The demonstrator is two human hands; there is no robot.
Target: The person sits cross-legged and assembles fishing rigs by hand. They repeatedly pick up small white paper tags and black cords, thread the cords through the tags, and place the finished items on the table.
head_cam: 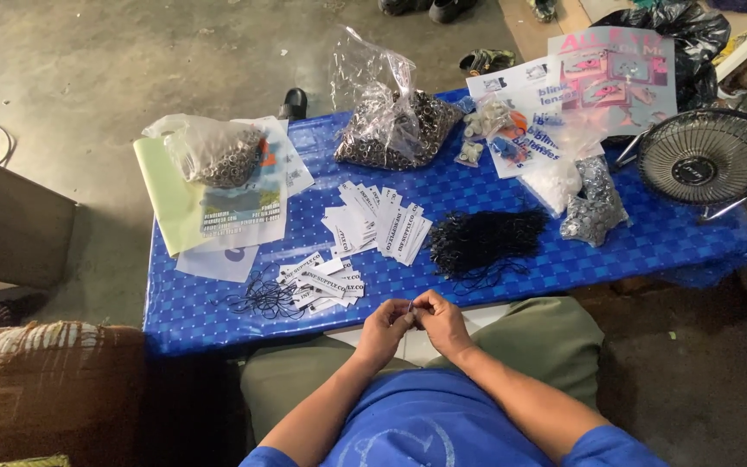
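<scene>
My left hand [386, 327] and my right hand [443, 322] meet over my lap at the near edge of a low table with a blue checked cover [650, 233]. Both pinch a small item between the fingertips; it is too small to identify. Just beyond them lies a loose heap of white printed tags [320, 282] with thin black strings [264, 298] beside it. A fanned row of more white tags [376, 224] sits mid-table, next to a bundle of black cords [483, 242].
Clear bags of small metal rings [391, 130] [215, 154] stand at the back, more bags [592, 203] at right. Printed paper sheets [244, 212] [611, 73], a small fan [706, 160], a woven basket [49, 389], a dark bin [10, 225], shoes on the concrete floor.
</scene>
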